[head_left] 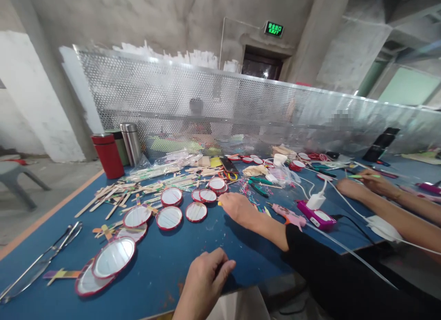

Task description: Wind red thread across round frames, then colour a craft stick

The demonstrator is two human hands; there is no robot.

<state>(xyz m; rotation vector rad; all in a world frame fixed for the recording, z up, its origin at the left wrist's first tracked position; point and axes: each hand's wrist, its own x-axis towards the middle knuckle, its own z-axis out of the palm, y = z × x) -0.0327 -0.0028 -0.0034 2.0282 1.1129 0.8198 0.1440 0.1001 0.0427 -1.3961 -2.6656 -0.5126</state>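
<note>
My right hand [239, 210], at the end of a black sleeve, reaches across the blue table [206, 239] with its fingers closed. A tiny yellow bit [219, 203] shows at its fingertips; what it belongs to is hidden. Just left of this hand lie several round, shiny red-rimmed discs that look like small mirrors, one [196, 211] lying flat and another [208, 196] overlapping a neighbour. Over the table's near edge, my left hand [208, 274] is loosely curled, with nothing visible in it. Larger discs [114, 257] rest at the left, some with coloured wooden sticks [64, 274] beneath them.
Loose wooden sticks [106, 198] and a red flask [107, 155] are at the back left. Eyeglasses [41, 262] lie at the left edge. A pink glue gun [287, 214], purple power strip [316, 215] and cables lie right. Another person's hands [358, 186] work farther right. A perforated metal screen [165, 94] stands behind.
</note>
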